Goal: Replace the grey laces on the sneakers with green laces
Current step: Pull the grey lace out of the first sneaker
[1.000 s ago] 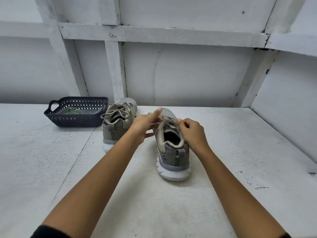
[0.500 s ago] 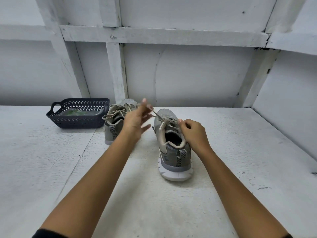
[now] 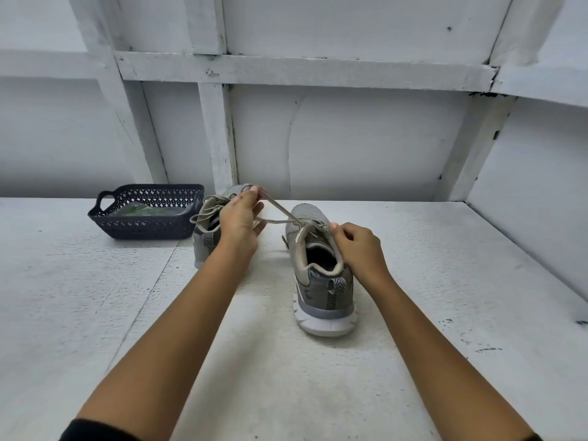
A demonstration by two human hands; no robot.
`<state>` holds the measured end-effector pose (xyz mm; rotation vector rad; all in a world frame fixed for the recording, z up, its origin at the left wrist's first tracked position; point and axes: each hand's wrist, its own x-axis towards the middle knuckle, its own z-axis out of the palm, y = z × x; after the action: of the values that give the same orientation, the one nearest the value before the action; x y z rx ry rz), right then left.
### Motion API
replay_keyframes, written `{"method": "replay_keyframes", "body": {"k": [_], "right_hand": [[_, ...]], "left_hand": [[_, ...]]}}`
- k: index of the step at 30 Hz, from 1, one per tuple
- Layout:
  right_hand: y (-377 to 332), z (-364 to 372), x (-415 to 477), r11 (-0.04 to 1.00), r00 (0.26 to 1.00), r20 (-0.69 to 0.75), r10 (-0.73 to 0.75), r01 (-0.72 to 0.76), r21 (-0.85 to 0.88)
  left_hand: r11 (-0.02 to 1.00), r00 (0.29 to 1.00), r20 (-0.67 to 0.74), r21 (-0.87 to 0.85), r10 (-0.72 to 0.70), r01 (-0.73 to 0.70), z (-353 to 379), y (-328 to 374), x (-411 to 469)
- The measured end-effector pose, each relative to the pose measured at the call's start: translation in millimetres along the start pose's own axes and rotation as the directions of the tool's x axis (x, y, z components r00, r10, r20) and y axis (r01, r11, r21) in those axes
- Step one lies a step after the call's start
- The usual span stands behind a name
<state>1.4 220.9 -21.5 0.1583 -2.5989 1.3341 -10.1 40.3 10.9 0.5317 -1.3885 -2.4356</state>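
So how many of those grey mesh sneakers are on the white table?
2. One grey mesh sneaker stands by the right hand, heel towards the camera; the second sneaker sits behind the left hand, partly hidden, beside the dark plastic basket.

One sneaker (image 3: 321, 281) on the worktop (image 3: 445, 281) just under the right fingers (image 3: 339, 228), other sneaker (image 3: 206, 241) just left of the left fingers (image 3: 246, 198), lace (image 3: 280, 207) running from the left fingers to the first sneaker, basket (image 3: 146, 224) further left, wall (image 3: 350, 138) behind everything.

Two sneakers (image 3: 324, 291) (image 3: 205, 246), one basket (image 3: 146, 224), two hands (image 3: 238, 218) (image 3: 361, 249).
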Motion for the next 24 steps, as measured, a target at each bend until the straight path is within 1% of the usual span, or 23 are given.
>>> {"method": "replay_keyframes", "body": {"k": [1, 2, 4, 6, 8, 11, 14, 15, 16, 17, 18, 19, 20, 21, 22, 23, 24], "right_hand": [[0, 0, 0, 1.000, 1.000, -0.002, 0.002, -0.002, 0.001], [1, -1, 0, 1.000, 1.000, -0.005, 0.003, -0.003, 0.001], [2, -2, 0, 1.000, 1.000, -0.009, 0.004, -0.004, 0.004], [2, -1, 0, 1.000, 1.000, -0.009, 0.001, -0.001, 0.004], [1, -1, 0, 1.000, 1.000, -0.006, -0.002, 0.002, -0.005], [1, -1, 0, 1.000, 1.000, -0.005, -0.007, 0.007, -0.009], [2, -1, 0, 1.000, 1.000, -0.002, 0.001, -0.001, -0.007], [2, -1, 0, 1.000, 1.000, 0.001, 0.003, -0.003, -0.007], [2, -1, 0, 1.000, 1.000, 0.007, 0.009, -0.009, -0.008], [2, -2, 0, 1.000, 1.000, 0.013, 0.016, -0.016, -0.004], [2, -3, 1, 1.000, 0.999, 0.022, 0.025, -0.025, 0.005], [3, -4, 3, 0.999, 0.999, 0.032, 0.035, -0.036, 0.020], [4, -5, 7, 0.998, 0.998, 0.039, 0.046, -0.048, 0.038], [6, -6, 14, 0.997, 0.997, 0.040, 0.060, -0.062, 0.052], [9, -7, 23, 0.995, 0.996, 0.042, 0.079, -0.082, 0.059], [12, -9, 30, 0.994, 0.994, 0.058, 0.093, -0.097, 0.058], [12, -11, 35, 0.993, 0.989, 0.100, 0.105, -0.111, 0.050]], "left_hand": [[0.999, 1.000, 0.009, 0.045, 0.005, -0.006, 1, 1, -2], [0.990, 0.999, 0.041, 0.144, 0.002, -0.008, 3, -3, -5], [0.933, 0.989, 0.137, 0.359, -0.058, 0.005, 7, -18, -17], [0.882, 0.974, 0.203, 0.470, -0.102, -0.006, 11, -32, -26], [0.863, 0.977, 0.208, 0.502, -0.056, -0.058, 13, -39, -28], [0.877, 0.982, 0.191, 0.472, 0.000, -0.092, 19, -37, -30], [0.859, 0.983, 0.166, 0.490, 0.079, -0.152, 22, -26, -24], [0.838, 0.982, 0.156, 0.517, 0.108, -0.174, 20, -20, -19], [0.780, 0.977, 0.167, 0.590, 0.136, -0.209, 18, -12, -14], [0.655, 0.965, 0.220, 0.711, 0.139, -0.257, 14, -3, -9], [0.462, 0.948, 0.305, 0.830, 0.097, -0.314, 9, 6, -6], [0.225, 0.926, 0.378, 0.901, 0.008, -0.370, 6, 14, -6], [-0.018, 0.909, 0.408, 0.911, -0.085, -0.411, 3, 20, -8], [-0.235, 0.902, 0.407, 0.872, -0.141, -0.430, 3, 23, -11], [-0.400, 0.906, 0.399, 0.814, -0.142, -0.422, 4, 23, -12], [-0.500, 0.908, 0.406, 0.767, -0.108, -0.402, 6, 21, -13], [-0.531, 0.896, 0.438, 0.744, -0.068, -0.404, 9, 18, -13]]}}
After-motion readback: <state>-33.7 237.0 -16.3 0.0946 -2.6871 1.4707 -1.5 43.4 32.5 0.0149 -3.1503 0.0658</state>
